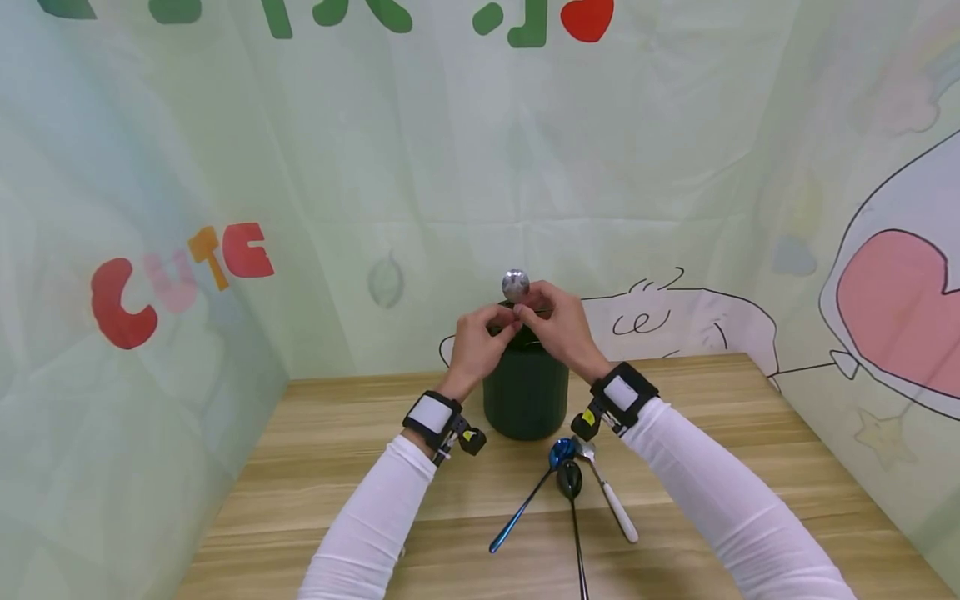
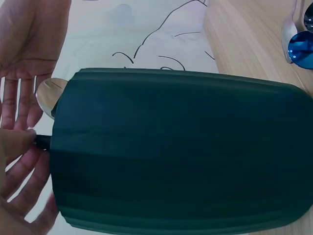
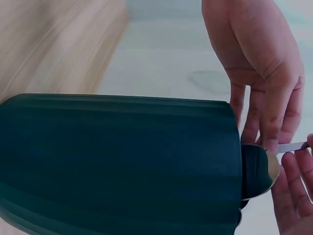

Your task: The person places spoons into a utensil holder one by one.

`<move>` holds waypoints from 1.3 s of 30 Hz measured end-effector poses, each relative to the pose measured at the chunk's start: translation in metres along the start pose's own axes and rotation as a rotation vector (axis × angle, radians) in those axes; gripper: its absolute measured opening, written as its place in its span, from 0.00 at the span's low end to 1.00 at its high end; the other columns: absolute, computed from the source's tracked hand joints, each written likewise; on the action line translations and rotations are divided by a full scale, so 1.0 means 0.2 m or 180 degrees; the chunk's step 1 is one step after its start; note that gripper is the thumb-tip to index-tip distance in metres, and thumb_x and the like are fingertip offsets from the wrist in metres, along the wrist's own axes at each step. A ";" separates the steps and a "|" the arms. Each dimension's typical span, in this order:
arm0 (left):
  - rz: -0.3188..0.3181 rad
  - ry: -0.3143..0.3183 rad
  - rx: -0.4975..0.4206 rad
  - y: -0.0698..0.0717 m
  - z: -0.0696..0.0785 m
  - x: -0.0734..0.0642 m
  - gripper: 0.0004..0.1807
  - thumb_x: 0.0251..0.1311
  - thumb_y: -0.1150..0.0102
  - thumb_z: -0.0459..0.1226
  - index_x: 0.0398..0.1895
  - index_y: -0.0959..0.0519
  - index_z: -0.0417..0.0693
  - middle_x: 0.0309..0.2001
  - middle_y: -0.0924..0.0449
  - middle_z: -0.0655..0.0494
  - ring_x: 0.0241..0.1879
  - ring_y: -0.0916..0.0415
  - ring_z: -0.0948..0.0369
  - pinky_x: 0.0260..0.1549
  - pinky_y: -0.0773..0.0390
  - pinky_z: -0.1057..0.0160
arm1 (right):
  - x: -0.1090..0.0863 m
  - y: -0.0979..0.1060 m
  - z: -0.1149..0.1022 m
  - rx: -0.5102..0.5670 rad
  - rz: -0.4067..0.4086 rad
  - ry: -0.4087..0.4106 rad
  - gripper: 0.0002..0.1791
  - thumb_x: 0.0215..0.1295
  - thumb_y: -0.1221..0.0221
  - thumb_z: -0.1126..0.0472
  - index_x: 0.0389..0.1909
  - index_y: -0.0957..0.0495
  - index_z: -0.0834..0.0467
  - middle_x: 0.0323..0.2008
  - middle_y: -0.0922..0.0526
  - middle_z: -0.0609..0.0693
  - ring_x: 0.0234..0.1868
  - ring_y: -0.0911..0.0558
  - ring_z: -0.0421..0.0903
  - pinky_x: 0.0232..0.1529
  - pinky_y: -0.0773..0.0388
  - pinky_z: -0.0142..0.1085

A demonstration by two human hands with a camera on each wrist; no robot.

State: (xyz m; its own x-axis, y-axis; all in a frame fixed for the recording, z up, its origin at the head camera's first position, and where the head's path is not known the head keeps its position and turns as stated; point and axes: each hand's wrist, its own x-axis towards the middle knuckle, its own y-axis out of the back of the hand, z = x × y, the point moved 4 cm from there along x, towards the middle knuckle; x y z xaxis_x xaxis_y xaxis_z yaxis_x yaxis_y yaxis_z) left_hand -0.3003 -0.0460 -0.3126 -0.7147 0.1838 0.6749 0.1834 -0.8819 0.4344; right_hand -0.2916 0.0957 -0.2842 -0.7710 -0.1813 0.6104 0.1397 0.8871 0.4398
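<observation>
Above the rim of a dark green ribbed canister (image 1: 525, 396), both hands meet with fingertips close together. A shiny metal spoon bowl (image 1: 515, 285) shows just beyond the fingertips in the head view. My left hand (image 1: 480, 346) pinches a slim dark piece (image 2: 43, 142) that looks like a handle, at the canister's mouth. My right hand (image 1: 561, 327) pinches at the spoon, and a thin silvery strip (image 3: 293, 147) runs between the fingers of the two hands. Another reflective bowl (image 3: 261, 171) stands at the rim. Lower ends inside the canister are hidden.
On the wooden table (image 1: 337, 467), before the canister, lie a blue spoon (image 1: 528, 500), a black spoon (image 1: 573, 508) and a utensil with a white handle (image 1: 615, 508). A printed pale green cloth (image 1: 420, 167) hangs behind and at both sides.
</observation>
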 end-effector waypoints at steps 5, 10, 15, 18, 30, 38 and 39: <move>-0.0233 0.0063 0.0147 -0.02 -0.02 -0.02 0.02 0.57 0.39 0.35 0.33 0.19 0.51 0.31 0.19 0.60 0.34 0.26 0.67 0.35 0.24 0.60 | -0.02 0.00 0.04 -0.0163 -0.0055 -0.0058 0.04 0.62 0.41 0.57 0.33 0.24 0.53 0.32 0.19 0.46 0.35 0.21 0.39 0.38 0.22 0.40; -0.0260 0.0106 0.0076 -0.03 -0.03 -0.02 0.05 0.57 0.40 0.34 0.36 0.21 0.50 0.32 0.20 0.60 0.35 0.26 0.66 0.35 0.24 0.59 | -0.05 -0.01 0.09 -0.0270 -0.0160 -0.0116 0.04 0.60 0.40 0.58 0.32 0.24 0.53 0.30 0.19 0.46 0.32 0.22 0.40 0.33 0.22 0.41; -0.0180 0.0091 -0.0004 -0.02 -0.04 -0.03 0.11 0.56 0.39 0.34 0.43 0.24 0.48 0.33 0.20 0.58 0.37 0.26 0.66 0.39 0.24 0.58 | -0.07 -0.03 0.12 -0.0229 -0.0213 -0.0119 0.06 0.60 0.39 0.60 0.37 0.25 0.54 0.30 0.20 0.45 0.32 0.23 0.39 0.35 0.22 0.39; -0.0150 0.0065 -0.0041 -0.01 -0.04 -0.04 0.13 0.56 0.39 0.33 0.45 0.24 0.47 0.34 0.20 0.58 0.37 0.26 0.66 0.40 0.24 0.57 | -0.07 -0.03 0.12 -0.0180 -0.0223 -0.0094 0.09 0.60 0.39 0.62 0.41 0.26 0.53 0.31 0.20 0.46 0.33 0.23 0.39 0.36 0.22 0.40; -0.0153 0.0124 -0.0057 -0.01 -0.06 -0.06 0.15 0.56 0.38 0.35 0.47 0.25 0.48 0.37 0.20 0.57 0.40 0.26 0.63 0.43 0.25 0.56 | -0.08 -0.04 0.13 -0.0152 -0.0314 -0.0274 0.11 0.60 0.40 0.61 0.44 0.25 0.55 0.34 0.19 0.47 0.35 0.22 0.40 0.39 0.22 0.40; -0.0181 0.0087 -0.0022 0.00 -0.06 -0.05 0.21 0.58 0.42 0.38 0.56 0.29 0.46 0.54 0.26 0.54 0.54 0.33 0.61 0.52 0.30 0.54 | -0.08 -0.02 0.14 -0.0235 -0.0099 -0.0201 0.13 0.60 0.41 0.62 0.46 0.26 0.55 0.38 0.19 0.49 0.37 0.21 0.39 0.40 0.22 0.40; -0.0177 0.0083 -0.0017 0.00 -0.06 -0.05 0.21 0.59 0.42 0.38 0.56 0.29 0.46 0.55 0.27 0.54 0.54 0.33 0.60 0.52 0.30 0.53 | -0.08 -0.02 0.14 -0.0249 -0.0048 -0.0156 0.13 0.60 0.41 0.63 0.46 0.26 0.55 0.38 0.19 0.49 0.38 0.22 0.39 0.40 0.22 0.40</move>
State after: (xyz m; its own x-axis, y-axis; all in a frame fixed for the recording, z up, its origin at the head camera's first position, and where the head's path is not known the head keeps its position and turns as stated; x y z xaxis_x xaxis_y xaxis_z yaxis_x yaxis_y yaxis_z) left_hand -0.3011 -0.0540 -0.3262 -0.7411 0.2212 0.6339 0.1393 -0.8730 0.4675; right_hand -0.2967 0.1074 -0.3141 -0.8025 -0.1717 0.5714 0.1744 0.8483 0.4999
